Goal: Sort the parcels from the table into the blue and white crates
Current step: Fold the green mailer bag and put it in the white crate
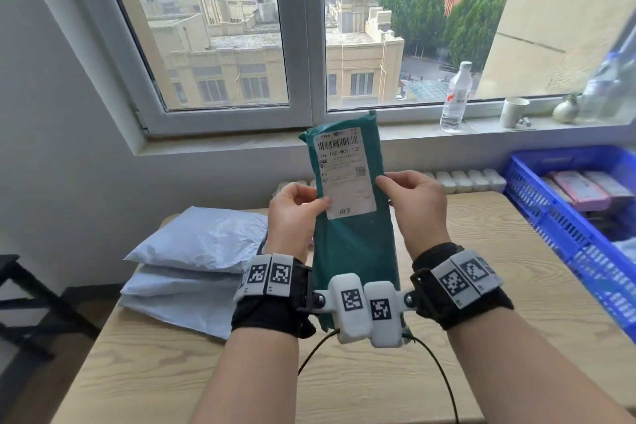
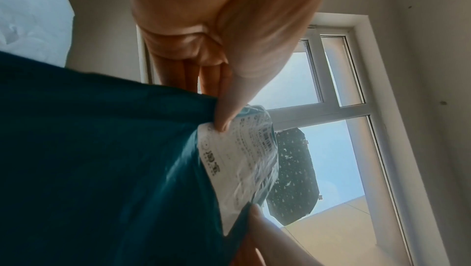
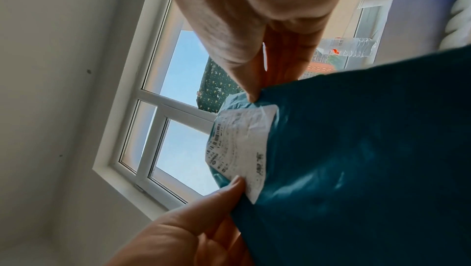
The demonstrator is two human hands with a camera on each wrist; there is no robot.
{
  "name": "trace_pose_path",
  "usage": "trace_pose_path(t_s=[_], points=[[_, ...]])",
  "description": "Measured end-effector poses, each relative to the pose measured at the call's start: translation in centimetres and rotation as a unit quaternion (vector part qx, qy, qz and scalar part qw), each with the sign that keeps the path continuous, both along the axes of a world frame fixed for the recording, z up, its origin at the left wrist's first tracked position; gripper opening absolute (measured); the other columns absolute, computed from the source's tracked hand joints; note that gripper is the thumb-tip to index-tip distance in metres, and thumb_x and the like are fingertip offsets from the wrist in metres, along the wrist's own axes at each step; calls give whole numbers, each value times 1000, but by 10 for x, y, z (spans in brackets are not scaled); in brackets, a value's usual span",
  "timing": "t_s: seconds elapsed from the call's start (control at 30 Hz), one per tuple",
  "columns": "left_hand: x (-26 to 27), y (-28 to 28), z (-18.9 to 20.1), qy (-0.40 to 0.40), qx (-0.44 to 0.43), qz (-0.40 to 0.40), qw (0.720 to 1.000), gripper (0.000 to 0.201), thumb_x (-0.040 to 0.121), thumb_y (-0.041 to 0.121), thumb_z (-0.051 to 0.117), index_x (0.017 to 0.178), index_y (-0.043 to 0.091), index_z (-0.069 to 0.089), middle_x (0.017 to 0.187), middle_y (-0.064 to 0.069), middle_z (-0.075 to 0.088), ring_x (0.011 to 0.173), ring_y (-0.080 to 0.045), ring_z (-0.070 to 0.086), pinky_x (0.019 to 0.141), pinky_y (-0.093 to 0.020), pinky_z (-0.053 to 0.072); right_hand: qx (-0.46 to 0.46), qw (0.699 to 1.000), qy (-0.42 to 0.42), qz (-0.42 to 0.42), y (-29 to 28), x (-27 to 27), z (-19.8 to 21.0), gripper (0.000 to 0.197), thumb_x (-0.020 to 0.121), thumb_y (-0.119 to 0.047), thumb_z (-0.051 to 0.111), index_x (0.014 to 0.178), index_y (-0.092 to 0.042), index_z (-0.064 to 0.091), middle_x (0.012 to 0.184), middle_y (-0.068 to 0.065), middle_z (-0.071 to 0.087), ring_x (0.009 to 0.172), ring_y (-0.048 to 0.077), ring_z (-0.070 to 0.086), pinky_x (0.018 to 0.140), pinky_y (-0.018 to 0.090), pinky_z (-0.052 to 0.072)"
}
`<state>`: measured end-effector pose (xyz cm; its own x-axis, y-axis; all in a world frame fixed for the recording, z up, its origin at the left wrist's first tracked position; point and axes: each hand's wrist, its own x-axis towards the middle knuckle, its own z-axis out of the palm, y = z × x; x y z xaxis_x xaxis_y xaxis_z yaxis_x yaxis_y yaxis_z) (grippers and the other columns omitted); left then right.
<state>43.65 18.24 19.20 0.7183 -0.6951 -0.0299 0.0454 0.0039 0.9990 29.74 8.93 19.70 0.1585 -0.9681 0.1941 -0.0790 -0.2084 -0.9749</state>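
Observation:
I hold a teal-green parcel [image 1: 354,251] upright above the table [image 1: 344,382], its white shipping label [image 1: 344,172] facing me. My left hand [image 1: 309,203] pinches its left edge, thumb on the label. My right hand [image 1: 389,186] pinches the right edge. The left wrist view shows the left hand [image 2: 224,121] on the teal-green parcel [image 2: 102,149]; the right wrist view shows the right hand [image 3: 251,93] on the same parcel [image 3: 369,149]. A stack of pale blue-grey parcels [image 1: 192,262] lies on the table's left. The blue crate [image 1: 537,203] stands at the right. No white crate is in view.
Pink parcels [image 1: 581,189] lie in the blue crate. On the window sill stand a water bottle [image 1: 456,96], a paper cup [image 1: 512,112] and a small vase [image 1: 566,110]. A radiator [image 1: 464,181] runs behind the table. A black frame [image 1: 20,303] stands at the far left.

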Motion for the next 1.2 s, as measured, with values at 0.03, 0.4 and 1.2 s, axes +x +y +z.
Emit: trace_pose_path(t_s=[0.03,0.4,1.2], points=[[-1,1,1,-2,-3,0,1000,13,82,1,74,83,6,62,91,-15,72,80,-23,70,67,-38,58,-4,1000,-1,-3,1,-1,2,2,87,-16,73,86,-15,75,78,-8,71,67,-4,64,61,10,50],[-12,5,14,-19,-30,-11,999,17,87,24,73,96,10,73,89,-3,76,85,-17,73,79,-35,60,-6,997,82,-9,7,-3,6,11,100,-16,51,99,-10,61,94,0,60,89,15,59,78,28,53],[-7,11,65,-1,-223,-23,975,10,93,9,64,95,1,69,82,-5,74,74,-15,66,73,-26,56,-90,995,12,42,13,-22,56,11,102,-19,49,95,-17,58,98,11,65,95,30,62,88,52,52]])
